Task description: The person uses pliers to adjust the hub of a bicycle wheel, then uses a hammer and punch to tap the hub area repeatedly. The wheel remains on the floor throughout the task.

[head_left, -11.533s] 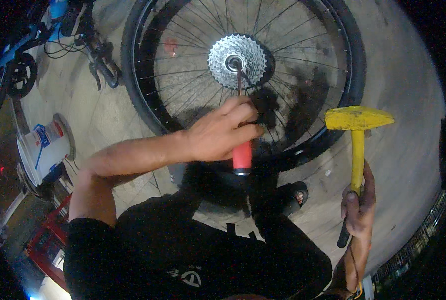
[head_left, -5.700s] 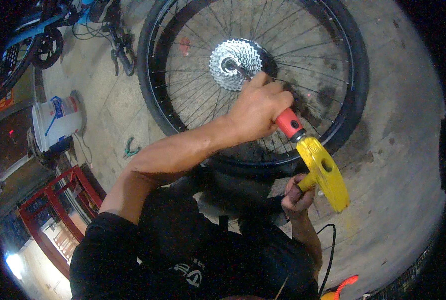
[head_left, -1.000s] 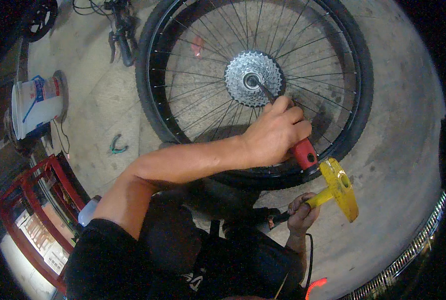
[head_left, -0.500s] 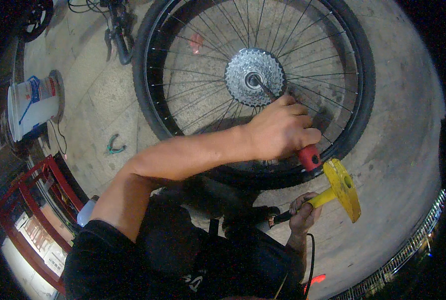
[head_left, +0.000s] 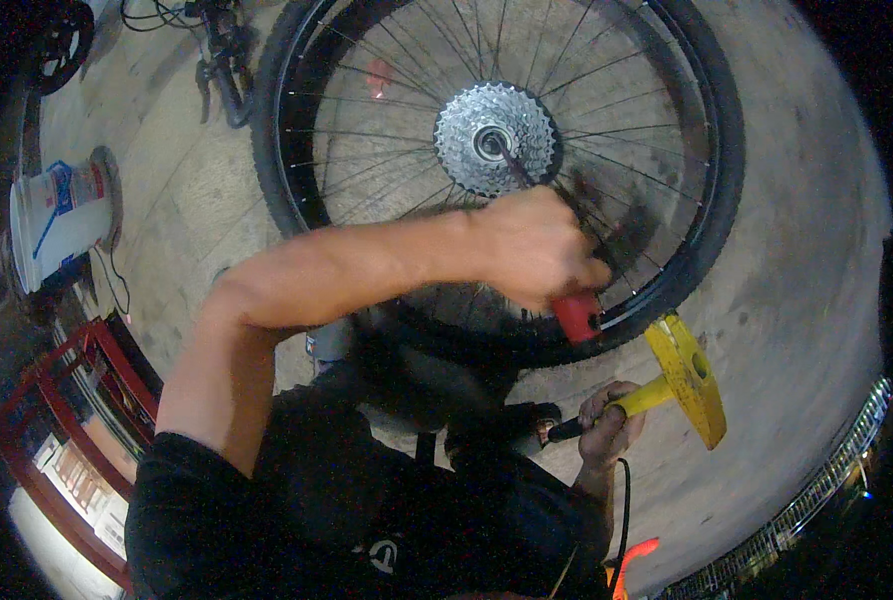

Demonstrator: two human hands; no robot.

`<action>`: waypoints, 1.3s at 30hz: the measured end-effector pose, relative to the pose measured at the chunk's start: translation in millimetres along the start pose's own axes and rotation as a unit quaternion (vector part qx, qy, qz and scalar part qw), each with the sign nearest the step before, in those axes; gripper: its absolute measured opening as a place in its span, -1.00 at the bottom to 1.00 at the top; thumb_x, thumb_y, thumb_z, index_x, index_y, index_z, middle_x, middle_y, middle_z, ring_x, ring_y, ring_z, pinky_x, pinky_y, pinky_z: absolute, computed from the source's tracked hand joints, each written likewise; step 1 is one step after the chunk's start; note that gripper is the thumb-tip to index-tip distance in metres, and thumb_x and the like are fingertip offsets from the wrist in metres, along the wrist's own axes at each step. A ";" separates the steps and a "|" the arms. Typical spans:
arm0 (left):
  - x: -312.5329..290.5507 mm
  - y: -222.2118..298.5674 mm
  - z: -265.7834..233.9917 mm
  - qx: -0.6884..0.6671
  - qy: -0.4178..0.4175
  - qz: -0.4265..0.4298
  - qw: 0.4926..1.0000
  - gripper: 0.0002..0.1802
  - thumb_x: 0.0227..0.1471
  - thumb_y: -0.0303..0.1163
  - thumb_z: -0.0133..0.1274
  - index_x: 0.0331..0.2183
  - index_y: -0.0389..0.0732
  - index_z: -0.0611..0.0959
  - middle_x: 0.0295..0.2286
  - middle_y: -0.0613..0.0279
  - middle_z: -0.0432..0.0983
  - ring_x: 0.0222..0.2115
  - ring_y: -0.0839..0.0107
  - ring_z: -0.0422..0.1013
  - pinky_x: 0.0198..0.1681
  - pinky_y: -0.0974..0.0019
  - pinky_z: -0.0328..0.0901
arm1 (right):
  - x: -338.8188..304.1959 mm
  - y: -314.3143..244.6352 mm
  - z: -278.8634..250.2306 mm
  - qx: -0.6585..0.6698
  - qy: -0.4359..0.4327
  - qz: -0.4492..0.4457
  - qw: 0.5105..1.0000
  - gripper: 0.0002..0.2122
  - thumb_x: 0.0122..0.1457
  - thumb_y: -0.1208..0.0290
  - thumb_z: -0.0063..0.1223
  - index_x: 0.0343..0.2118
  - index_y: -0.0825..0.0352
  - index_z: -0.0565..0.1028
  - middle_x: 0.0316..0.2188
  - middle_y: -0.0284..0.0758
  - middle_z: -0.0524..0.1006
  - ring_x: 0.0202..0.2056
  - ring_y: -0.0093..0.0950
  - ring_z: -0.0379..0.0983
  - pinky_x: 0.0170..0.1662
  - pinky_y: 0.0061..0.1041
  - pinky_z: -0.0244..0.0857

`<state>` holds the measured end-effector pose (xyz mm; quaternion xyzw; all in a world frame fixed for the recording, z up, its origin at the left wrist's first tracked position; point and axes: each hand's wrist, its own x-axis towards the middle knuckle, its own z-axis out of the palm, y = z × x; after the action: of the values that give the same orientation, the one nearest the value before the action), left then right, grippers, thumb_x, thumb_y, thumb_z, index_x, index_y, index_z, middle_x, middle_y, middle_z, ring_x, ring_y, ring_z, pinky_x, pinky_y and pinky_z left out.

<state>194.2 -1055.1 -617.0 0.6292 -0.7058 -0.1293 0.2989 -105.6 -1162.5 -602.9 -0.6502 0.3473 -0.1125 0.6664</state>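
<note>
A bicycle wheel (head_left: 730, 160) with a black tyre lies flat on the floor, its silver cassette (head_left: 456, 150) facing up. My left hand (head_left: 541, 245) is closed round the red handle of a screwdriver-like tool (head_left: 577, 318). The dark shaft slants from my fist to the hub at the cassette's centre; its tip is hard to make out there. Lower right, my right hand (head_left: 607, 422) grips a hammer (head_left: 688, 375) with a broad yellow head. The head is beside the tyre, apart from the red handle's end.
At the left stands a white bucket (head_left: 61, 225), with a dark red frame (head_left: 71, 400) below it. Part of a bicycle's handlebar (head_left: 231, 75) is at upper left. A small red object (head_left: 378, 78) shows between the spokes. Orange-red material (head_left: 631, 560) lies at lower right.
My left hand has swung the red handle leftward, and the shaft leans at a steeper angle. The wheel appears slightly further up and left. My forearm covers the turquoise pliers seen earlier.
</note>
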 end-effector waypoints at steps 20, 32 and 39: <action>-6.2 -2.8 0.3 0.043 0.065 0.040 0.996 -0.76 -0.30 -0.30 0.10 -0.54 -0.08 0.37 -0.64 0.30 0.33 -0.58 0.25 0.38 -0.62 0.20 0.29 | -12.9 0.7 -16.8 -0.010 -0.065 0.022 0.998 -0.77 0.21 0.23 -0.16 -0.27 0.30 0.23 -0.61 -0.35 0.25 -0.65 -0.61 0.14 -0.59 -0.62 0.13; -0.1 -9.0 -8.9 0.028 -0.022 0.065 0.997 -0.79 -0.23 -0.35 0.08 -0.49 -0.08 0.38 -0.66 0.27 0.36 -0.58 0.21 0.45 -0.66 0.20 0.31 | -9.5 -4.2 -8.7 -0.029 -0.060 0.029 0.997 -0.87 0.16 0.41 -0.26 -0.29 0.34 0.24 -0.62 -0.35 0.24 -0.66 -0.62 0.13 -0.58 -0.63 0.13; 17.0 -5.2 11.0 0.096 0.089 -0.005 0.991 -0.80 -0.27 -0.33 0.09 -0.53 -0.07 0.40 -0.69 0.31 0.33 -0.62 0.24 0.43 -0.66 0.22 0.31 | -8.7 6.5 -18.6 0.016 -0.069 -0.004 0.997 -0.87 0.14 0.45 -0.28 -0.28 0.35 0.24 -0.64 -0.34 0.26 -0.68 -0.62 0.14 -0.62 -0.65 0.09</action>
<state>191.5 -1074.5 -624.2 0.6673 -0.6825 -0.0053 0.2981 -125.3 -1171.1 -604.6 -0.6471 0.2957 -0.0753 0.6986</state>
